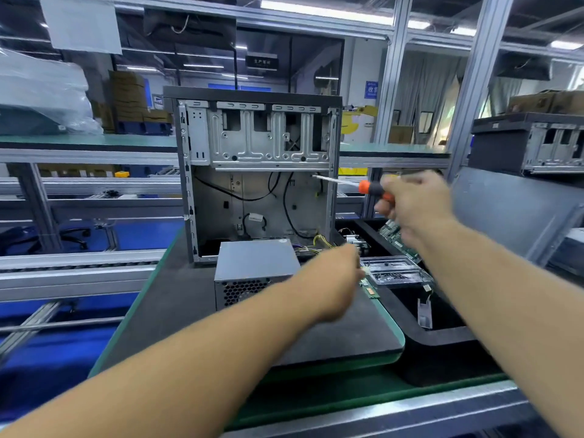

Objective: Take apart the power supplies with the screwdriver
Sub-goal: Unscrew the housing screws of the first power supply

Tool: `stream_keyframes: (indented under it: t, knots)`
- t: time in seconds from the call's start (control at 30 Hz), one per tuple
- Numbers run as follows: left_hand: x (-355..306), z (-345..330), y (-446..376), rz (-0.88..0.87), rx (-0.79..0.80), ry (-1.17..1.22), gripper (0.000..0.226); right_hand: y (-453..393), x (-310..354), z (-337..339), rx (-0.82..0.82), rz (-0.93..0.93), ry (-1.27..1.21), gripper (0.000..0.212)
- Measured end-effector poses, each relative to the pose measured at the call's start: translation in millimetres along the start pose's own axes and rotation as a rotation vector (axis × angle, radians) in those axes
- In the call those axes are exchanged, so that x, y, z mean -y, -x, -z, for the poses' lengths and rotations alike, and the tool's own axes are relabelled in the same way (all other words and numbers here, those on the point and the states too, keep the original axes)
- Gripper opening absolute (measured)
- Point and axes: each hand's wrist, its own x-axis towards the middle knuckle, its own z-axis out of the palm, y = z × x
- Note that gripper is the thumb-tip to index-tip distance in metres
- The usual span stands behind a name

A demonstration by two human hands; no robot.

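Observation:
A grey power supply [256, 263] with a honeycomb vent lies on the black mat [177, 308], in front of an open computer case [252, 172] that stands upright. My right hand [410, 203] grips an orange and black screwdriver [363, 187], raised in the air with its tip pointing left toward the case's right edge. My left hand [335, 273] reaches over the power supply's right side, near the clear screw trays; it is blurred and its fingers are hidden, so I cannot tell what it holds. Yellow and black wires [319, 241] trail behind the power supply.
Clear plastic trays [395, 271] with small screws sit at the right of the mat. A black bin [436, 314] holds a green circuit board [398, 240] and parts. A second case [537, 143] stands at the far right. Conveyor rails run along the left.

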Motion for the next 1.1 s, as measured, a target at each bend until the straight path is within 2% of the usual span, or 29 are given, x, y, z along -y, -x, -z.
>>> stream_keyframes:
  t: [0.07,0.13,0.2,0.3,0.47,0.73,0.87,1.0,1.1]
  knots:
    - [-12,-29,-4,-0.061,0.111,-0.127,0.007,4,-40,1,0.010,-0.186,-0.115,0.027]
    - [-12,-54,-17,-0.029,0.204,-0.219,0.024,16,-76,-1,-0.005,-0.266,-0.228,0.021]
    - [-2,-73,-33,0.143,0.216,-0.220,0.035,30,-104,-3,-0.063,-0.259,-0.287,0.018]
    - [19,-91,-54,0.419,0.123,-0.164,0.035,46,-133,-3,-0.157,-0.185,-0.301,0.022]
    - [38,-101,-74,0.515,0.087,-0.162,0.039,62,-159,-1,-0.239,-0.128,-0.232,0.022]
    - [40,-94,-66,0.453,0.083,-0.203,0.046,67,-164,-3,-0.122,-0.057,-0.152,0.014]
    - [27,-83,-40,0.304,-0.036,-0.214,0.052,73,-157,-3,-0.100,-0.063,-0.170,0.009]
    - [22,-78,5,0.103,-0.181,0.005,0.038,88,-150,9,-0.112,-0.186,-0.398,0.018]
    - [30,-67,43,0.045,-0.247,0.222,0.022,117,-141,18,-0.100,-0.283,-0.576,0.021]
